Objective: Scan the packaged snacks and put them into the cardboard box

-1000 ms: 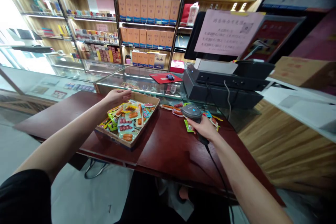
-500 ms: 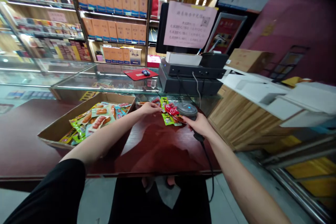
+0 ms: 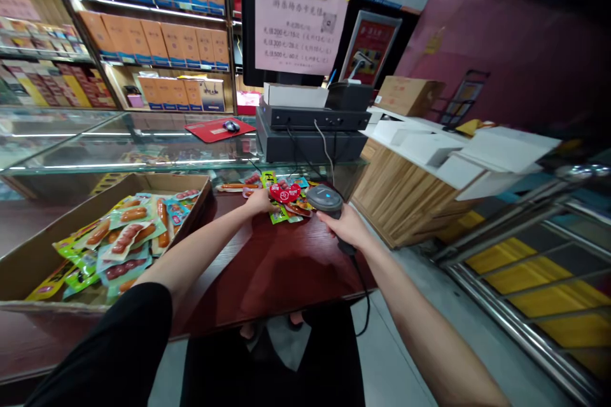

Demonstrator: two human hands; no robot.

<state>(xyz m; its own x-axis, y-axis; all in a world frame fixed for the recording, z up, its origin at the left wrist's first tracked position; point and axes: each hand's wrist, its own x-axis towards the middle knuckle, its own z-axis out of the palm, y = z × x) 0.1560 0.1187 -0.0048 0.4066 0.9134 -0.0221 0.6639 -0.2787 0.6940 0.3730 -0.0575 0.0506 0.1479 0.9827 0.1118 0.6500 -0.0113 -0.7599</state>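
Observation:
My right hand (image 3: 347, 226) is wrapped round the handle of a dark grey barcode scanner (image 3: 324, 198), whose head shows a small blue light and points away from me. A cable runs from its handle down past the table edge. My left hand (image 3: 260, 201) has its fingers bent together at the left side of a pile of snack packets (image 3: 289, 208); whatever is between the fingertips is hidden. On top of that pile lies a red packet (image 3: 285, 192), with green and yellow ones around it. Left of my forearm stands a cardboard box (image 3: 196, 205) holding several sausage packets (image 3: 125, 240).
Behind the pile is a glass display counter (image 3: 157, 140) with a mouse (image 3: 231, 126) on a red mat (image 3: 212, 131). A black cash drawer (image 3: 310, 146) stands under a monitor bearing a pink sign (image 3: 298, 28). To the right is a wooden cabinet (image 3: 405, 194).
My view has turned right, so the counter and box sit further left. My left hand has come lower against the left side of the pile. The right hand still holds the scanner.

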